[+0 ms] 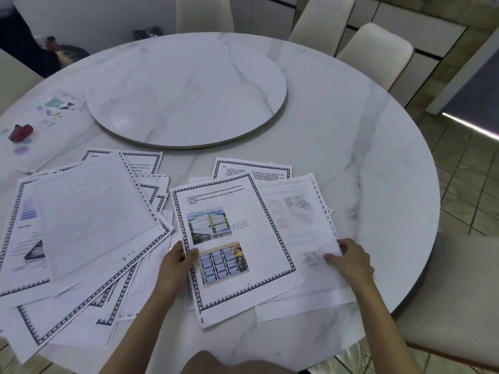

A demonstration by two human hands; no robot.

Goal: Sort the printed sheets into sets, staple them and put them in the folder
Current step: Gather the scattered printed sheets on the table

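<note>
Printed sheets with dark patterned borders lie on the round marble table (351, 130). A fanned, messy pile (81, 225) covers the left front. In the middle front my left hand (175, 263) pinches the left edge of a sheet with two photos (237, 238), which lies on top of a smaller stack. My right hand (351, 260) pinches a face-down sheet (302, 225) at its right edge, beside the photo sheet. A red stapler (21, 132) lies at the far left on a translucent folder (46, 125) printed with pastel shapes.
A raised marble turntable (186, 90) fills the table's centre. Pale chairs (375, 52) stand around the far and right sides, another (459, 287) close at my right. A dark object (147, 33) sits at the far edge. A person in dark clothes (21, 41) is at the upper left.
</note>
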